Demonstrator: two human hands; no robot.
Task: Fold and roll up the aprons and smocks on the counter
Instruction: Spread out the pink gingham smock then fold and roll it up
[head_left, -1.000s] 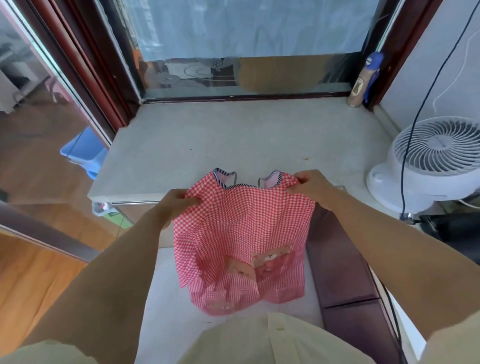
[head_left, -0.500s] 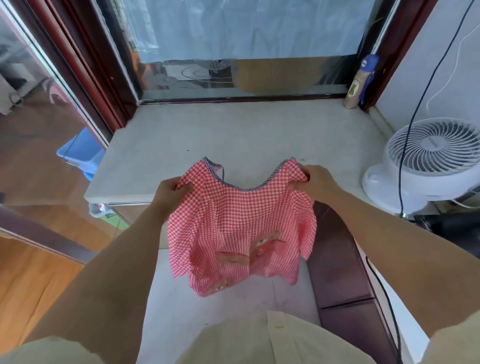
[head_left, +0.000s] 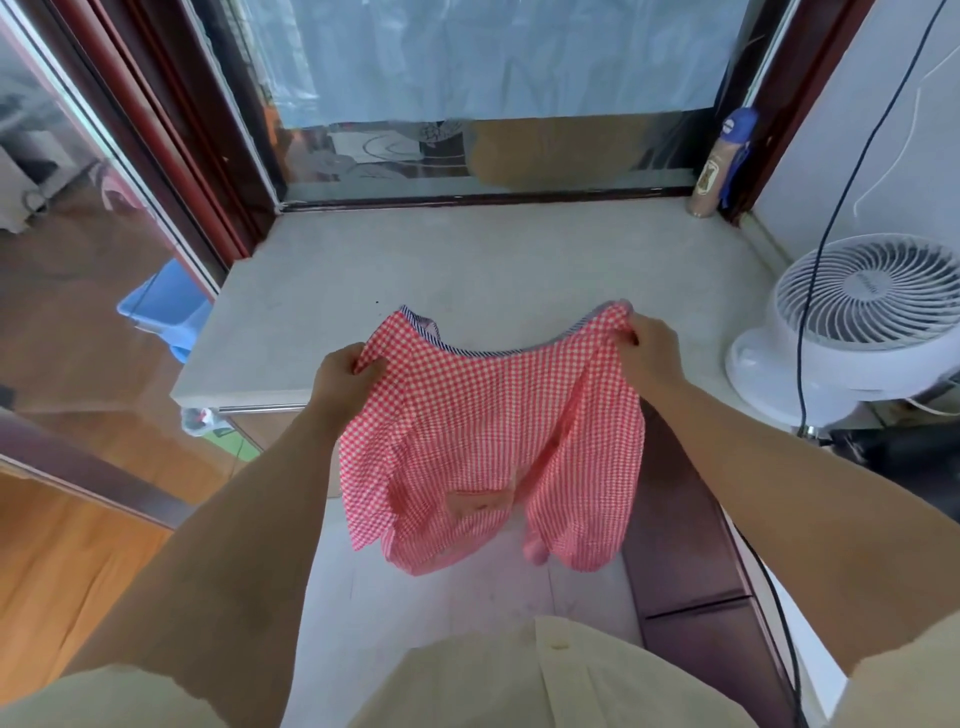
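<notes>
Red-checked smock (head_left: 488, 447) hangs in mid-air at the near edge of the counter (head_left: 467, 270) on my head cam feed, not laid flat yet. My worry: it's limp and crumpled, so it could land bunched and fold crooked. Left hand (head_left: 340, 382) pinches one shoulder and right hand (head_left: 649, 353) the other, fingers curled tight on the cloth.

Home: window-ledge counter (head_left: 467, 270), fan (head_left: 852, 317), wooden floor (head_left: 67, 561).
</notes>
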